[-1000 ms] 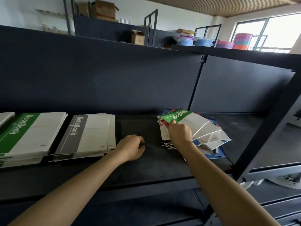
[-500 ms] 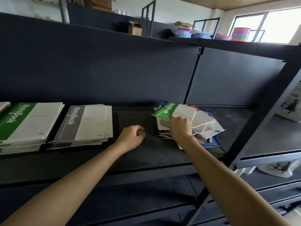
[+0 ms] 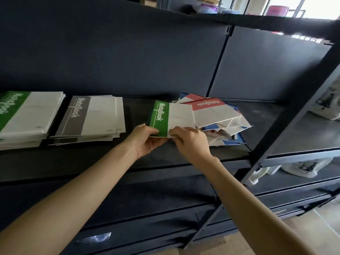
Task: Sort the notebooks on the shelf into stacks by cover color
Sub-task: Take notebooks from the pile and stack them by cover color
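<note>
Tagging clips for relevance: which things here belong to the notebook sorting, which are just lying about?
Job: green notebook, held by left hand and right hand; green stack; grey stack; unsorted pile.
Lying about: white bags at right; pink tub up top.

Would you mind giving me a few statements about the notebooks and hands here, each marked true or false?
1. The left hand and the right hand both hold the green notebook. True.
2. The grey stack lies left of the green stack. False: it lies to its right.
3. A red notebook tops the loose pile. True.
4. The loose pile is neatly squared. False: its notebooks are fanned out askew.
</note>
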`<action>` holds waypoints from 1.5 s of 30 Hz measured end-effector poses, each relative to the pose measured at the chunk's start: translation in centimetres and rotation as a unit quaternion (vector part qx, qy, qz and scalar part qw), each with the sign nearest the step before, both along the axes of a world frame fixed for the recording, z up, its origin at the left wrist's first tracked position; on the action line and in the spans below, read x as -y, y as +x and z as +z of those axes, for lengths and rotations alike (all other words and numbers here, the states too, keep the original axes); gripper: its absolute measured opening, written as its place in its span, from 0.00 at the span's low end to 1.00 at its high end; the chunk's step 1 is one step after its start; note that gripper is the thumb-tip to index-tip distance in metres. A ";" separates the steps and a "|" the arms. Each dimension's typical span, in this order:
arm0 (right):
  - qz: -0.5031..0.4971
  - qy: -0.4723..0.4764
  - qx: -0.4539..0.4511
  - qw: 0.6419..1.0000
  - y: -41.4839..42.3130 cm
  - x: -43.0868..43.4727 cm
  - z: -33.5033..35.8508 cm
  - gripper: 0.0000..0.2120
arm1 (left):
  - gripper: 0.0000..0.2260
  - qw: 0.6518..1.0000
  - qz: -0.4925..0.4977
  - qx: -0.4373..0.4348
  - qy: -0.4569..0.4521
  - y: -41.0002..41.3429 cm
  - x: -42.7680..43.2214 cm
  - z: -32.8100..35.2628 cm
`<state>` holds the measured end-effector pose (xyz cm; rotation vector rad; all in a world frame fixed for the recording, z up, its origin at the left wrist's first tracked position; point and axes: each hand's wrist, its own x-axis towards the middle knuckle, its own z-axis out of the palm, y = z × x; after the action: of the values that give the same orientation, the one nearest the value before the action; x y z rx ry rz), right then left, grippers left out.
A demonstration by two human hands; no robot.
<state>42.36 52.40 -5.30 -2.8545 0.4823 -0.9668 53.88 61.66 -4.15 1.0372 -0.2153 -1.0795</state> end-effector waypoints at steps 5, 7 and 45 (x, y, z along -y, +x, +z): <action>0.077 0.064 0.028 0.995 0.5 -2.1 -1.3 0.15 | 0.18 0.996 0.062 0.069 0.002 0.0 -4.0 -1.3; 0.052 0.112 0.041 0.991 1.4 -2.9 -2.1 0.16 | 0.18 0.992 0.086 0.087 -0.003 0.3 -5.9 -1.8; 0.145 0.106 -0.002 0.984 17.9 -26.9 -0.3 0.14 | 0.26 0.720 0.123 0.651 0.206 15.3 -32.3 -2.1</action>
<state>60.27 79.28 -5.56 -2.6392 0.1512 -0.8044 69.16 93.92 -6.22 2.0511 -0.9649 0.0585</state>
